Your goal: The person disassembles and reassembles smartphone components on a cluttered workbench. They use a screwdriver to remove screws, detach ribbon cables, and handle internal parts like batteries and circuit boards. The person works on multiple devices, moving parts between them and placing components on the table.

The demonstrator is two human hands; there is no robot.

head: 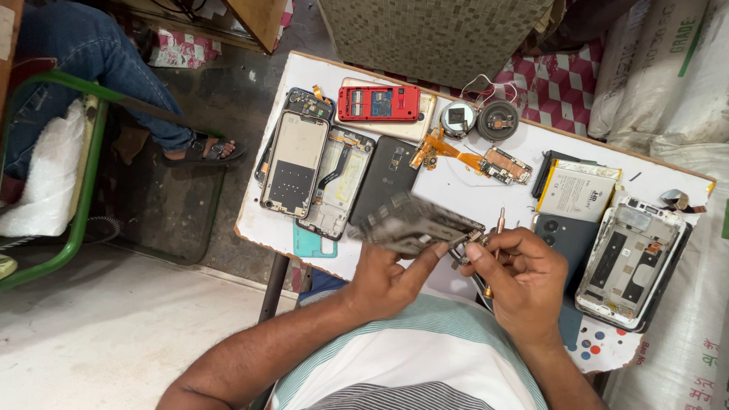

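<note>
left hand [387, 277] grip pinches 1 blurred phone frame [414, 224]; right hand [516, 277] grip closed on perhaps 1 screwdriver [499, 224].

We hold both forearms angled inward from below, wrists close together. Our left hand [383, 277] curls upward, fingers closed in a grip with the thumb extended. Our right hand [520, 273] bends at the wrist, fingertips pinched tightly together.

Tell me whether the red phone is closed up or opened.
Opened: the red phone lies on the table with its back cover off, slots exposed.
</note>
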